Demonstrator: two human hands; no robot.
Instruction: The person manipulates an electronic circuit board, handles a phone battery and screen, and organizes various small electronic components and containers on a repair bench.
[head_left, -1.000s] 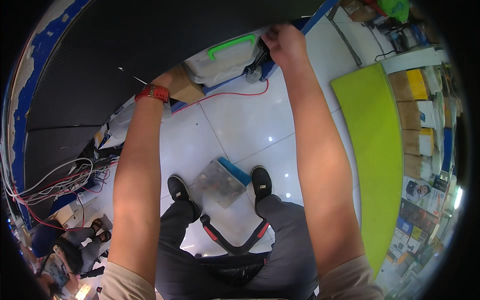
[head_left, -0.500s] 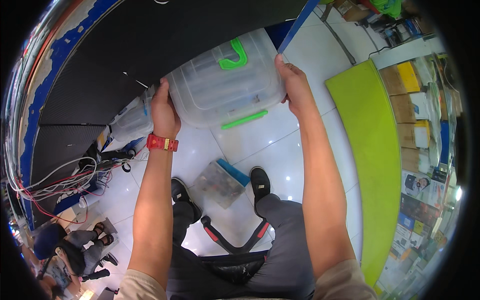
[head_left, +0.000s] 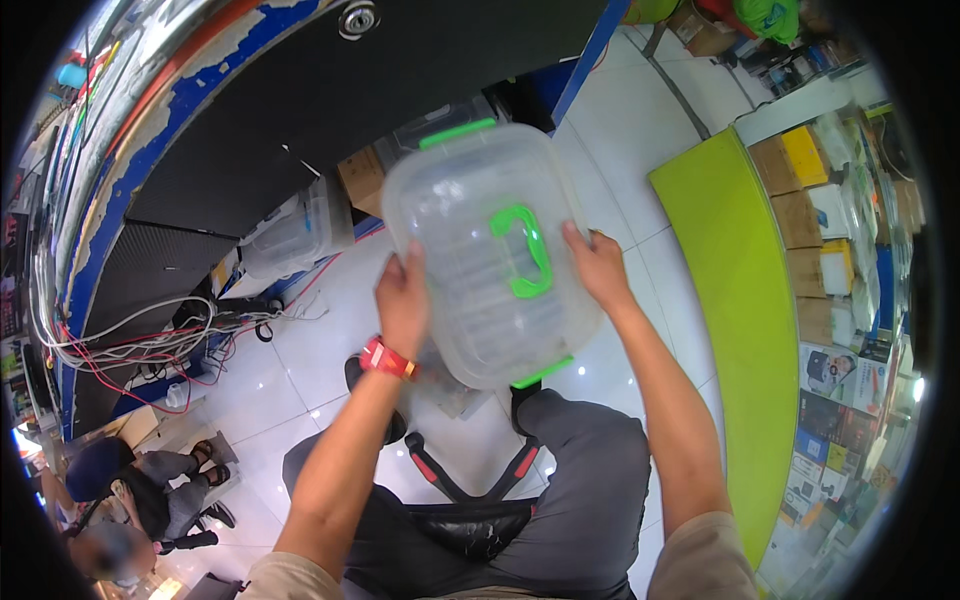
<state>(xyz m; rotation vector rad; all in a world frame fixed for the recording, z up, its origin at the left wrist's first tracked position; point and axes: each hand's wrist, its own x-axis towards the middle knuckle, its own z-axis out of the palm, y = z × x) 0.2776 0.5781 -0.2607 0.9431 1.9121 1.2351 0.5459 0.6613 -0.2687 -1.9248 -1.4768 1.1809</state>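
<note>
A clear plastic storage box (head_left: 465, 260) hangs in the air above my knees, lid facing me. On its lid is a green handle (head_left: 541, 255), and green latches (head_left: 458, 133) run along its far and near ends. My left hand (head_left: 402, 308) is closed on the left side, thumb on the rim. The right side is gripped by my right hand (head_left: 600, 268), thumb on top and the other fingers mostly hidden beneath. Below, a second see-through container (head_left: 455, 398) lies on the floor between my feet, largely covered by the box.
Under the dark counter (head_left: 280, 110) at the far left are another clear bin (head_left: 290, 242) and a cardboard box (head_left: 360, 180). Tangled cables (head_left: 150, 335) lie at left. A person (head_left: 160, 490) sits at lower left. A lime-green panel (head_left: 715, 280) and shelved packages (head_left: 820, 260) stand right.
The storage box has come out from the counter toward me and turned, so its handle now faces right. Both hands moved nearer with it, uncovering the cardboard box under the counter.
</note>
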